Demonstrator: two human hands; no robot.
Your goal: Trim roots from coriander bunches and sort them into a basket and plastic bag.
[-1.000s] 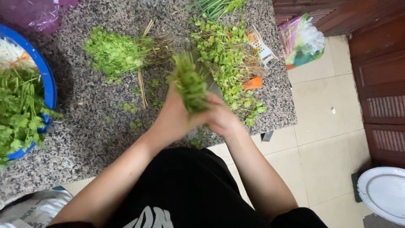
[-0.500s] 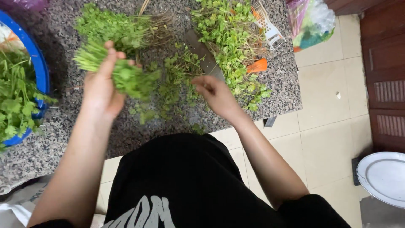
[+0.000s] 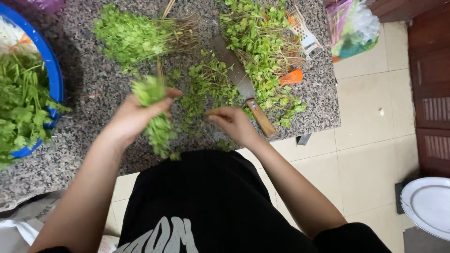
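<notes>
- the left hand point(image 3: 133, 115) is grasping a bunch of green herbs point(image 3: 154, 112) at centre left of the frame, fingers curling round the stems, leafy ends sticking out above and below the fist.
- the right hand point(image 3: 232, 122) is hovering at the centre, just right of that bunch, fingers pinching together on a thin sprig; i cannot tell how firmly it is gripping.
- loose herb sprigs point(image 3: 206, 89) are lying scattered on the speckled grey tabletop point(image 3: 89, 93) between and just above the two hands.
- a cleaver with a wooden handle point(image 3: 241, 84) is lying slantwise just above the right hand, its handle end near the tabletop's front edge.
- a tied herb bundle with pale roots point(image 3: 136, 33) is sitting at upper left centre, well above the left hand.
- another heap of leafy greens point(image 3: 262, 42) is lying at upper right centre, partly over the cleaver's blade.
- a blue basin point(image 3: 55, 79) full of greens is sitting at the far left edge.
- a white plate point(image 3: 429, 206) is resting on the tiled floor at lower right.
</notes>
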